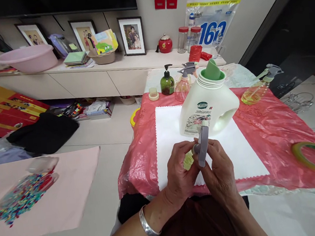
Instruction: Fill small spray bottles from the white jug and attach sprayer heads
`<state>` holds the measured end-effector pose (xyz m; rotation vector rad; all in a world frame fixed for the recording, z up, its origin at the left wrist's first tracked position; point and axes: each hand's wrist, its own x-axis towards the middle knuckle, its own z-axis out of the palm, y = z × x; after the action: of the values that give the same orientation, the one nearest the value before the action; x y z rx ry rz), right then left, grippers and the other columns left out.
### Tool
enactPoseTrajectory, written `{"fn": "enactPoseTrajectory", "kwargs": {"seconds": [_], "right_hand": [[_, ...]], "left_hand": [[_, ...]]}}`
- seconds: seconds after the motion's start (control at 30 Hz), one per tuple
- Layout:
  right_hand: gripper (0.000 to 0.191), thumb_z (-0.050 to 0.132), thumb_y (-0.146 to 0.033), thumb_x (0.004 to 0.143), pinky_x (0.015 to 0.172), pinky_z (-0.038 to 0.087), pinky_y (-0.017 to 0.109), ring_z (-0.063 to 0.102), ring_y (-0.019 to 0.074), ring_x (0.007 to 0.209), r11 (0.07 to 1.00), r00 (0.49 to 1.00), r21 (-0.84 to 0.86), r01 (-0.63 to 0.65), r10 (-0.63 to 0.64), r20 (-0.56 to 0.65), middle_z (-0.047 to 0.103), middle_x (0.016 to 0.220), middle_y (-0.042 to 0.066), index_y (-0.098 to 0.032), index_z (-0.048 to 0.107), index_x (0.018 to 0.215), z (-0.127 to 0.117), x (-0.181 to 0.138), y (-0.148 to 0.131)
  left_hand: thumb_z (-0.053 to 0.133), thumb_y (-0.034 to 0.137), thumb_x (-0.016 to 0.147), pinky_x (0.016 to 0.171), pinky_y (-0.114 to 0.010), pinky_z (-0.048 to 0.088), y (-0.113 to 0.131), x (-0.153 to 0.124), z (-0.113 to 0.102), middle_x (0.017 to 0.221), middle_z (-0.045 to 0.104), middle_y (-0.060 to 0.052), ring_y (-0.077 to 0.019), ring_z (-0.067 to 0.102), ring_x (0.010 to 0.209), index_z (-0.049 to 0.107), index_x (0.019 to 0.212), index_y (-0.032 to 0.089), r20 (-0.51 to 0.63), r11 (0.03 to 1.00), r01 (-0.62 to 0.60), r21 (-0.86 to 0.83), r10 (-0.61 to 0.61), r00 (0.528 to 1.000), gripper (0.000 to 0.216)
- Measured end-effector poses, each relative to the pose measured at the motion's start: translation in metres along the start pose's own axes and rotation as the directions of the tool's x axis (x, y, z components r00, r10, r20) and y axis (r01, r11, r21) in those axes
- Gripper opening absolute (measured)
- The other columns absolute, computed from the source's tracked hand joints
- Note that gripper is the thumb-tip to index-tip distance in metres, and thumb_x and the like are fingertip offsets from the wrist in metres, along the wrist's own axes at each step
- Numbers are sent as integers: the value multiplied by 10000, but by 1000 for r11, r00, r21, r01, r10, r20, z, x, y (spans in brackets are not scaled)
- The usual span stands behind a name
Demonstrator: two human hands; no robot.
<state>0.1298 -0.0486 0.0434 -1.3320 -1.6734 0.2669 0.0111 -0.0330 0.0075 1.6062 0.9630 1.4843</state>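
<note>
Bangle on L wrist is abt. closest to the cam, w/ dark cloth of my lap just R of it. Both grips are occupied: L grip clasps the btl. near its neck, R grip closes round the spray head from the other side. Looks like I'm working head & neck together, prob. screwing on or off; can't tell which. Next move prob. calls for L grip keeping things steady while R grip twists, w/o tipping.

Head's grey w/ a pale tip, long side pointing away from me. Btl. looks clear, yellow-green, mostly behind fingers, so fill lvl can't be told. It's between both grips, over the near part of the white mat; can't see if its base touches.

Jug, white, open top w/ green spout, stands just beyond grips. Pump btl. & pink sprayer farther off, beyond & L. Yellow sprayer well apart, beyond & R. Tape lies R of R grip on red sheet.
</note>
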Motion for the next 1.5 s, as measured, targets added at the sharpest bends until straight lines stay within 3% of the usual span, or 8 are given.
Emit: {"fn": "enactPoseTrajectory", "kwargs": {"seconds": [0.23, 0.43, 0.73, 0.93, 1.07, 1.17, 1.33, 1.5], "right_hand": [[193, 639, -296, 967, 828, 557, 362, 625, 209, 1012, 985, 992, 148, -86, 99, -83, 641, 1089, 62, -225, 640, 1147, 11, -12, 15], [172, 675, -331, 944, 781, 526, 333, 601, 186, 948, 981, 975, 163, -107, 136, -177, 600, 1018, 48, -212, 606, 1048, 25, -18, 20], [196, 696, -331, 920, 723, 517, 301, 609, 170, 872, 992, 950, 47, -119, 128, -285, 593, 964, 32, -215, 581, 1029, 37, -19, 15], [229, 597, -281, 983, 880, 548, 358, 623, 196, 1025, 959, 969, 266, -102, 156, -192, 597, 1112, 65, -233, 579, 1206, 39, -26, 19], [326, 555, -340, 1025, 1046, 492, 415, 575, 237, 1213, 933, 984, 330, -147, 171, -46, 605, 1283, 81, -254, 601, 1336, 30, -32, 25], [364, 519, -404, 1047, 1132, 439, 448, 543, 263, 1300, 900, 967, 357, -248, 249, 44, 603, 1359, 75, -269, 635, 1365, 27, -40, 32], [361, 547, -466, 1039, 1046, 516, 384, 563, 259, 1278, 833, 929, 450, -323, 369, -17, 644, 1288, 74, -269, 714, 1291, 35, -42, 36], [250, 631, -363, 1012, 952, 530, 330, 614, 200, 1122, 769, 947, 588, -251, 321, -16, 643, 1161, 42, -330, 724, 1242, 35, -30, 29]], "left_hand": [[696, 228, 923, 974, -420, 555, 0, -1, -3, 1221, 647, -99, -258, 647, 1119, 648, 1253, 266, 45, 998, 54, -37, -53, 998, 335], [598, 180, 916, 1120, -492, 482, 17, -2, -13, 1375, 551, -126, -316, 540, 1323, 586, 1383, 258, 162, 958, 111, -266, -69, 984, 473], [772, 195, 802, 867, -357, 549, 26, 12, 2, 1068, 644, -50, -224, 651, 984, 609, 1074, 247, -2, 964, 259, -66, -260, 966, 321], [796, 198, 802, 814, -305, 560, 24, 22, -7, 1010, 642, -36, -197, 655, 930, 711, 1003, 243, 10, 986, 168, 13, -168, 986, 223], [775, 240, 861, 915, -317, 558, 18, 22, -13, 1072, 656, -54, -205, 670, 1015, 746, 1091, 246, 92, 984, 155, -89, -147, 985, 232], [786, 267, 869, 958, -333, 550, 11, 18, -12, 1100, 695, -56, -214, 680, 1054, 715, 1135, 238, 107, 953, 224, -207, -205, 973, 277], [817, 316, 850, 900, -313, 548, 7, 14, -11, 997, 741, -26, -202, 689, 971, 685, 1075, 222, 105, 896, 344, -281, -327, 939, 278], [764, 322, 898, 928, -304, 534, 11, 18, -14, 1069, 704, -45, -199, 667, 1025, 745, 1064, 231, 43, 950, 222, -219, -218, 975, 190]]}}
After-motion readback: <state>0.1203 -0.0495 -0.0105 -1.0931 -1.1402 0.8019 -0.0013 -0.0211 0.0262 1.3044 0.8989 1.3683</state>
